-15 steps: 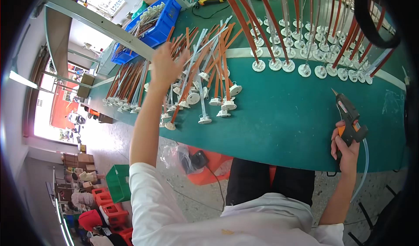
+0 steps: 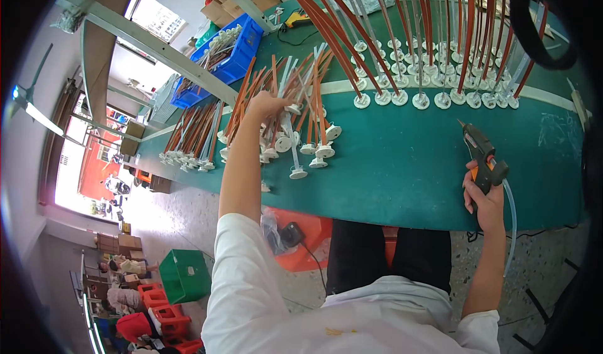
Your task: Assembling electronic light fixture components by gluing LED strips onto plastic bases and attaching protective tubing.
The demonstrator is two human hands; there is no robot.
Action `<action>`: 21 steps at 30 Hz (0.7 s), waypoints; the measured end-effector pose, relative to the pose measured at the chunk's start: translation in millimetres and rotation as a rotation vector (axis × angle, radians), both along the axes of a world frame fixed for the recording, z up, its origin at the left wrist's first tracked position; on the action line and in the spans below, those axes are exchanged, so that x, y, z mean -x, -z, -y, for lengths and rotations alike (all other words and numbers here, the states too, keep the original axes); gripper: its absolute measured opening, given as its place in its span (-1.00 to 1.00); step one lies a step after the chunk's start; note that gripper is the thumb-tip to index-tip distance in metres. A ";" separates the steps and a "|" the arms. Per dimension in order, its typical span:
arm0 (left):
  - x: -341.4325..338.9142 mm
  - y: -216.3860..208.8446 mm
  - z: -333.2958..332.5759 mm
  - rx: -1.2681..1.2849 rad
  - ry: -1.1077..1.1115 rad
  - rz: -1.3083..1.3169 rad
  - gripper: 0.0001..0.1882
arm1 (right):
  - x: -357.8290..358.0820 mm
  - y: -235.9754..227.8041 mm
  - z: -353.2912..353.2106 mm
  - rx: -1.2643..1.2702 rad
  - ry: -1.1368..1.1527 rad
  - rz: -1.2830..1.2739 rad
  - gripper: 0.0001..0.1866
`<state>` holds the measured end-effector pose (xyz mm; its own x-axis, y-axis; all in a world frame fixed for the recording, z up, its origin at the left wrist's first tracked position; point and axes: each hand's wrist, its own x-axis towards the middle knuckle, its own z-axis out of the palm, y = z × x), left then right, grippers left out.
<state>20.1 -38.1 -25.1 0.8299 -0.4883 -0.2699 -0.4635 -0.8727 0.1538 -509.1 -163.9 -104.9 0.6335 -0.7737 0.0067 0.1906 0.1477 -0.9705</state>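
My left hand reaches into a loose pile of brown and clear strips with white round bases. Its fingers are drawn together around part of a strip; blur hides exactly which one. A white base from the same pile lies near the table's front edge. In my right hand is a black hot glue gun with an orange part, its nozzle pointing away from me. A translucent glue stick curves down from its back end.
Many strips stand upright on white round bases at the far right. Another bundle of strips lies left, below a blue crate. A white post crosses the left side. A yellow tool rests at the back of the green table.
My left hand has come down onto the pile, and its spread fingers have closed together. The glue gun stays in my right hand. The whole view has shifted a little.
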 end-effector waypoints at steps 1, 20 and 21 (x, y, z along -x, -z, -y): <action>-5.8 7.7 -1.7 -0.042 0.032 0.104 -0.37 | -1.3 -1.1 0.0 0.008 -0.006 -0.007 -0.68; -12.5 -17.1 -33.3 0.795 -0.043 -0.141 -0.82 | 0.6 2.1 4.3 0.033 -0.020 -0.037 -0.66; -16.4 -19.1 -36.9 0.813 -0.023 -0.119 -0.83 | 0.1 1.0 3.7 0.037 -0.024 -0.032 -0.66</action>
<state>36.5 -1.2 -6.0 0.8302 -0.5525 0.0742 -0.3877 -0.4766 0.7890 -509.2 -167.7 -106.0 0.6523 -0.7578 0.0141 0.1561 0.1161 -0.9809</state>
